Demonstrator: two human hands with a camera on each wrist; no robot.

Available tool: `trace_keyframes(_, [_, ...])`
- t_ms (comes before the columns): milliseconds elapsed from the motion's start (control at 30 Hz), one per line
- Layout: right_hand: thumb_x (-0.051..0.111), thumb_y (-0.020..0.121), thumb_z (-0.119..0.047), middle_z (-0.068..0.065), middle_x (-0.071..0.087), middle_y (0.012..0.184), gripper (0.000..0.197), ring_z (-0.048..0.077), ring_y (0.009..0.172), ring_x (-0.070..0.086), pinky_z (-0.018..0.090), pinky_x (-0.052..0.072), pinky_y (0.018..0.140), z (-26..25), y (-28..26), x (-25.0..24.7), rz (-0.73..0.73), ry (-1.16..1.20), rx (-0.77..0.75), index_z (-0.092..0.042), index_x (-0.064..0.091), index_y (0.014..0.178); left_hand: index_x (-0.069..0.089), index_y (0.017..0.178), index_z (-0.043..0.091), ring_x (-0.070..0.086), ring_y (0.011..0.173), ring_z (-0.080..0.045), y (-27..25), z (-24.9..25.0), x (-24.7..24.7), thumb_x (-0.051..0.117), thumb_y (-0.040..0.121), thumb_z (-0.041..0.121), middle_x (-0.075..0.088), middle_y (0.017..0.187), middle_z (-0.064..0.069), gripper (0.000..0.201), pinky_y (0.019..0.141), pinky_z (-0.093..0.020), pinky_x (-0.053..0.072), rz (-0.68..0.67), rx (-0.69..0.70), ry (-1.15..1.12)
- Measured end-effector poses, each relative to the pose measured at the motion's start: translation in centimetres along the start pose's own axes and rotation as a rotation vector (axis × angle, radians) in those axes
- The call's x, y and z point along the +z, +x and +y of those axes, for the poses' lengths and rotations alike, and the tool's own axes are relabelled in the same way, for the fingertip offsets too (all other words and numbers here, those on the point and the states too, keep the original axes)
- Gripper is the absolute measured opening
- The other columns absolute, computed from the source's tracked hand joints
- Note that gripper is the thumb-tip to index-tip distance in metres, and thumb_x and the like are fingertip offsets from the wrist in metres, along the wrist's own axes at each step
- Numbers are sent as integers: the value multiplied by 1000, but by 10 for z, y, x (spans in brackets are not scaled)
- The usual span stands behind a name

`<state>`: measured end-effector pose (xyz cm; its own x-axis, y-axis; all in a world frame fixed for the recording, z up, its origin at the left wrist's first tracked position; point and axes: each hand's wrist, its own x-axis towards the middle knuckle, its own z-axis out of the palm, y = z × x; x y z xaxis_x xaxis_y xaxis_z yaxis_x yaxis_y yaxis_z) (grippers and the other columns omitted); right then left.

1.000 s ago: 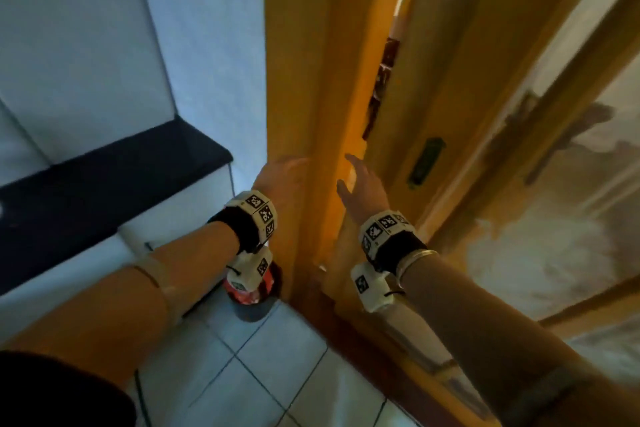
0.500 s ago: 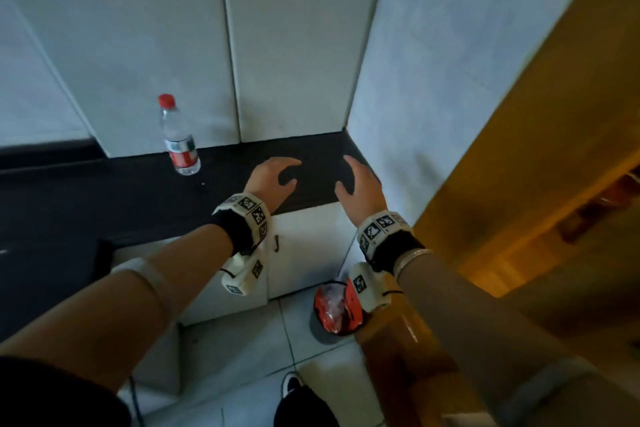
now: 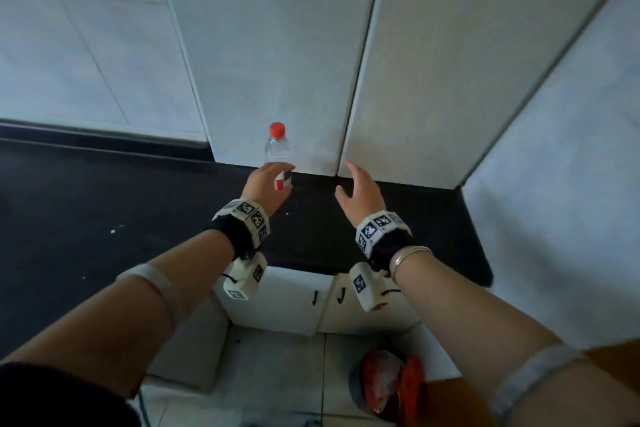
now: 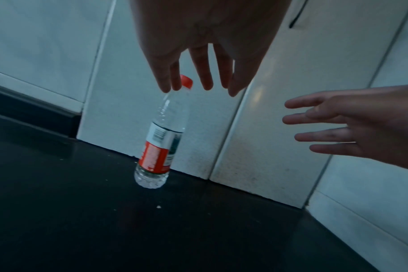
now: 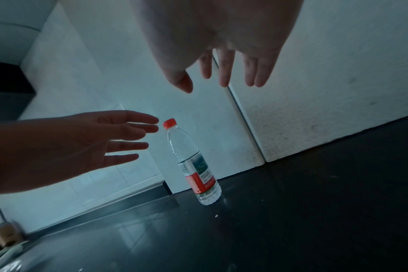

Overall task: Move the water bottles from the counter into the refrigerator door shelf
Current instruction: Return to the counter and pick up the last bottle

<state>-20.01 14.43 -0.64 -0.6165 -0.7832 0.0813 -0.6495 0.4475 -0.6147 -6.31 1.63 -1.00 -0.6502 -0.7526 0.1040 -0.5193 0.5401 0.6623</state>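
One clear water bottle (image 3: 277, 149) with a red cap and a red and white label stands upright on the black counter (image 3: 104, 211), close to the white cabinet doors. My left hand (image 3: 266, 180) reaches toward it with fingers spread, just short of it and not touching; in the left wrist view the bottle (image 4: 161, 139) stands beyond my fingertips (image 4: 207, 82). My right hand (image 3: 356, 184) hovers open to the right of the bottle, holding nothing. In the right wrist view the bottle (image 5: 193, 165) stands between both open hands. The refrigerator is out of view.
White cabinet doors (image 3: 433, 80) with black handles rise right behind the counter. A white wall (image 3: 561, 184) closes the right end. Below are white lower cupboards (image 3: 294, 302), a tiled floor and a bin with a red bag (image 3: 388, 385).
The view swung left from the orange door to the counter. The bottle now lies near the centre, and both hands have moved forward over the counter toward it.
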Motion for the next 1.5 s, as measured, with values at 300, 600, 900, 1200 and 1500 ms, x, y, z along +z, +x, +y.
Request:
trace_keyframes(300, [62, 87, -21, 9, 39, 147, 64, 24, 136, 37, 34, 30, 111, -50, 77, 66, -44, 57, 0, -11, 31, 142, 55, 126, 13, 51, 122, -23, 59, -73, -30, 61, 85, 12, 53, 134, -9, 41, 100, -25, 35, 8, -56, 15])
trace_keyframes(600, [82, 65, -23, 4, 59, 121, 77, 24, 111, 59, 46, 47, 99, -83, 130, 134, -22, 206, 289, -19, 38, 128, 48, 131, 19, 47, 126, -20, 112, -128, -35, 58, 88, 12, 47, 140, -5, 45, 94, -19, 31, -121, -39, -9])
trace_keyframes(900, [76, 72, -24, 4, 62, 112, 58, 24, 104, 62, 45, 48, 96, -86, 124, 132, 101, 148, 406, -18, 42, 119, 43, 133, 24, 47, 126, -19, 131, -131, -18, 59, 86, 11, 47, 138, -3, 52, 94, -21, 34, -256, 75, -36])
trace_keyframes(1200, [75, 71, -33, 1, 60, 119, 63, 24, 110, 60, 47, 49, 96, -58, 54, 63, 277, 197, 585, -24, 40, 122, 45, 131, 23, 46, 126, -23, 115, -63, 11, 58, 86, 13, 49, 136, -5, 48, 103, -33, 36, -401, 289, -57])
trace_keyframes(1500, [76, 72, -33, 6, 60, 122, 67, 26, 110, 60, 43, 51, 92, -22, -80, -37, 533, 155, 786, -21, 39, 127, 46, 130, 17, 48, 125, -22, 40, 75, 66, 62, 84, 11, 51, 134, -6, 49, 105, -31, 36, -596, 597, -147])
